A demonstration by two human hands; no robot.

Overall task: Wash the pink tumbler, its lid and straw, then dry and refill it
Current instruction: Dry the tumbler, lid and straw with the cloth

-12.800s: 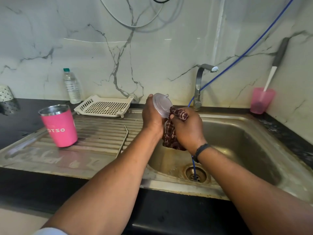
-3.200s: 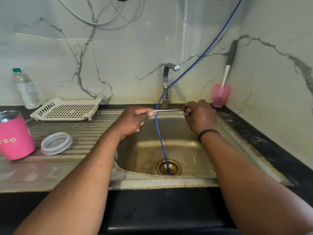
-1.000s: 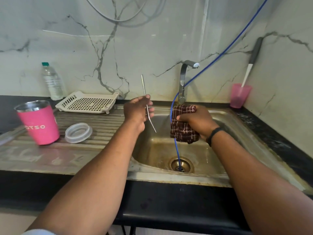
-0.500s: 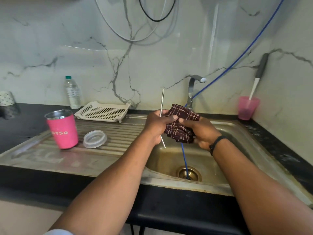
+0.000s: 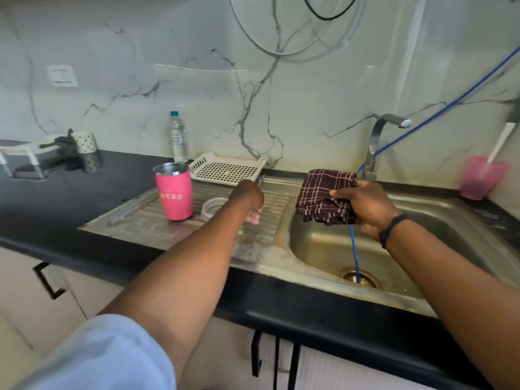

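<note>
The pink tumbler (image 5: 174, 192) stands upright and open on the steel drainboard (image 5: 135, 220). Its clear lid (image 5: 211, 209) lies just right of it, partly hidden by my left wrist. My left hand (image 5: 247, 200) hovers low over the drainboard beside the lid, fingers curled round the thin metal straw (image 5: 261, 180), whose tip sticks out past the hand toward the wall. My right hand (image 5: 365, 209) grips a folded maroon checked cloth (image 5: 323, 195) over the left edge of the sink basin (image 5: 323, 249).
A white slotted rack (image 5: 225, 168) and a water bottle (image 5: 178, 137) sit behind the tumbler by the wall. The tap (image 5: 377, 142) stands behind the basin, and a blue hose (image 5: 353, 249) runs into the drain. A pink cup with a brush (image 5: 481, 177) is at far right.
My left hand has carried the straw away from the cloth, leftward and down to the drainboard near the lid. My right hand still holds the cloth over the sink.
</note>
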